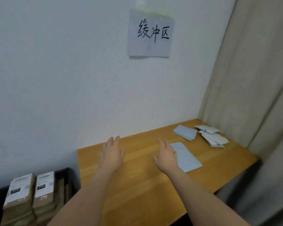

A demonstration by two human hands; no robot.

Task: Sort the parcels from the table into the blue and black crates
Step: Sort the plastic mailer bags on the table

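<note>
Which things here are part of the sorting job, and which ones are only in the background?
Part of the job:
- flat pale-blue parcel beside the right hand
- pale-blue parcel stack
- white padded parcels
- black plastic crate holding brown labelled parcels
- left hand

Background:
- handwritten paper sign
- beige curtain
- wooden table

The right hand [166,156] covered the near-left edge of the flat pale-blue parcel [187,158], so contact could not be judged. The black crate [64,180] was cut off at the lower left; labels on its brown parcels [31,198] were blurred (unreadable). The far white parcels [213,136] overlapped, their count unclear.
</note>
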